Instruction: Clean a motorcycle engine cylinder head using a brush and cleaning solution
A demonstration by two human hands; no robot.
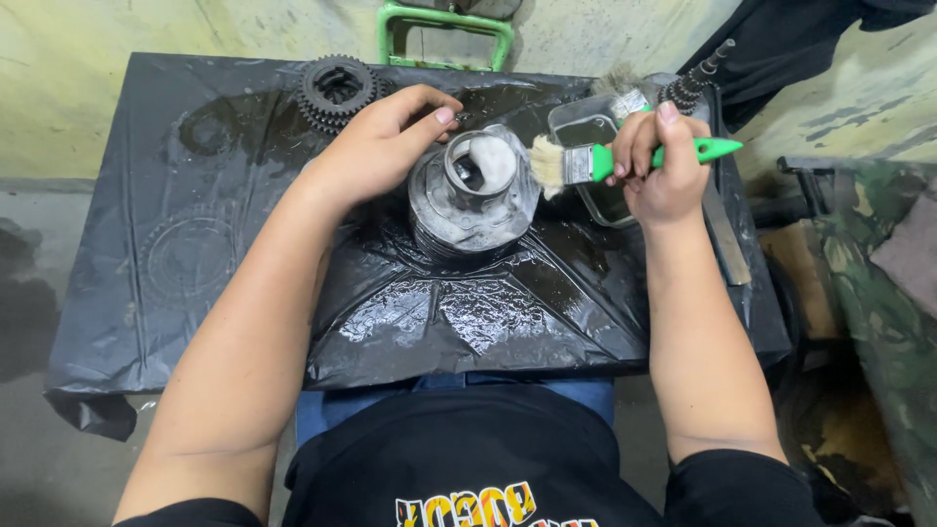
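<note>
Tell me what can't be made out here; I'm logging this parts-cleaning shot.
Head view only:
- Underside of the finned metal cylinder: hidden by its own body.
- Contents of the clear tray: covered by the right hand and green-handled brush.
- Gear cluster: partly behind the left hand.
- Green frame: cut off by the top edge.

Left hand (376,146) steadies metal cylinder (473,195); right hand (662,161) holds green-handled brush (605,161) beside it
</note>
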